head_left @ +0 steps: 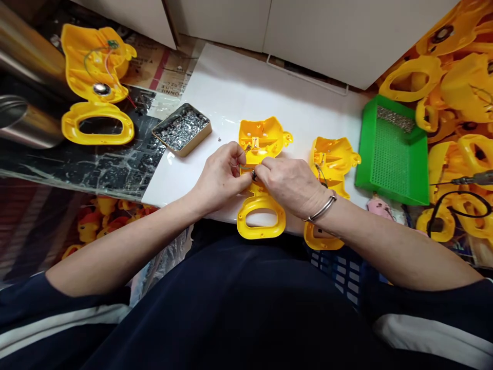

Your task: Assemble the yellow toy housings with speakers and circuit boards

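A yellow plastic toy half-shell (262, 136) with an oval ring handle (262, 231) lies with its hollow side up in front of me. My left hand (225, 174) is closed in a pinch at the shell's left side, with thin wires at its fingertips. From the right, my right hand (288, 182) pinches over the shell's middle, by a small dark part (253, 175) between both hands' fingertips. My fingers cover much of the shell's narrow part. A second yellow half-shell (333, 154) with wires inside sits right of my right hand, which partly covers it.
A box of small metal screws (183, 128) stands at left on the white board (231, 77). At right are a green basket (393, 159), an electric screwdriver (477, 179) with a black cord, and piled yellow shells (466, 82). Another wired shell (94, 67) lies far left, near a metal cylinder (26, 123).
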The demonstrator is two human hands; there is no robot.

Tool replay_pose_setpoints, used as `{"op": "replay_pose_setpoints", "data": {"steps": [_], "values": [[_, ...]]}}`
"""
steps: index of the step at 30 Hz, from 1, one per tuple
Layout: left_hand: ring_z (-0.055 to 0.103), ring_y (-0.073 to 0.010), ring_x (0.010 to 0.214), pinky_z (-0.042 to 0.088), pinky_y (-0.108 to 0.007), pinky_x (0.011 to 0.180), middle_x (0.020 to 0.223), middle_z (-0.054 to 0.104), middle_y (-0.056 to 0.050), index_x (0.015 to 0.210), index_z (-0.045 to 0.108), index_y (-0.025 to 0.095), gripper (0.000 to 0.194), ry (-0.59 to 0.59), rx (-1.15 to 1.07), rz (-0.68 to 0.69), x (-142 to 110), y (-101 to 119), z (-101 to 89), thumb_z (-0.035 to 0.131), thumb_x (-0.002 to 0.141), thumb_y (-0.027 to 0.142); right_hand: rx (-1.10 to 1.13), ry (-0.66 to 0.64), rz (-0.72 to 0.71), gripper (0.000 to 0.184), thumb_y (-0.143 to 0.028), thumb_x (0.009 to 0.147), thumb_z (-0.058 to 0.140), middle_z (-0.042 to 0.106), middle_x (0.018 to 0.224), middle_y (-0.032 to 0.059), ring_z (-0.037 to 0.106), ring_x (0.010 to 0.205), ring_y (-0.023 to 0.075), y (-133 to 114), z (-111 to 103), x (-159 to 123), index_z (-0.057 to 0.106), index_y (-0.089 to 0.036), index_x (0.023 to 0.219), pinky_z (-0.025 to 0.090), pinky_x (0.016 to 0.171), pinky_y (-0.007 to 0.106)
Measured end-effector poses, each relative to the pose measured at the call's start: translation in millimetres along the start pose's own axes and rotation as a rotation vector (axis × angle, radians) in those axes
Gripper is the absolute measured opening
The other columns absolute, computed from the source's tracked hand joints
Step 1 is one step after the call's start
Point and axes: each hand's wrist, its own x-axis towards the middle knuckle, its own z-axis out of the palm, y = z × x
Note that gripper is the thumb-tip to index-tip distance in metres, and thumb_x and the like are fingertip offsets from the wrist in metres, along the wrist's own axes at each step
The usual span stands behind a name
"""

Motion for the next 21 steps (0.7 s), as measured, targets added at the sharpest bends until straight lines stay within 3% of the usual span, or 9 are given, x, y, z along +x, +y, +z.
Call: {"op": "replay_pose_setpoints", "data": {"steps": [8,17,21], "values": [[0.042,-0.0082,0.055,0.038,-0.02,0.05,0.067,0.047,0.006,0.079,0.044,0.021,0.025,-0.086,-0.173,-0.091,1.3,-4.7,1.7,0.06,0.066,0.008,0.027,-0.027,-0.028,0.033,-0.008,0.097,0.033,0.069,0.087,0.0148,0.059,0.075,0.0187,0.0,-4.7,3.1,0.066,-0.008,0.096,0.031,0.061,0.03],[0.042,-0.0071,0.058,0.04,-0.018,0.052,0.071,0.047,0.006,0.079,0.045,0.02,0.023,-0.092,-0.137,-0.109,1.2,-0.7,4.1,0.061,0.067,0.009,0.051,-0.058,-0.031,0.031,-0.008,0.098,0.035,0.071,0.092,0.0147,0.063,0.08,0.0203,1.1,-2.1,5.6,0.066,-0.008,0.099,0.033,0.061,0.029],[0.045,-0.0074,0.053,0.039,-0.018,0.047,0.067,0.047,0.007,0.084,0.046,0.021,0.021,-0.093,-0.105,-0.099,-3.3,1.9,6.4,0.062,0.072,0.016,0.105,-0.037,-0.024,0.026,-0.013,0.098,0.043,0.072,0.091,0.0103,0.064,0.08,0.0189,8.8,2.7,-1.5,0.069,-0.011,0.096,0.036,0.063,0.029]]}}
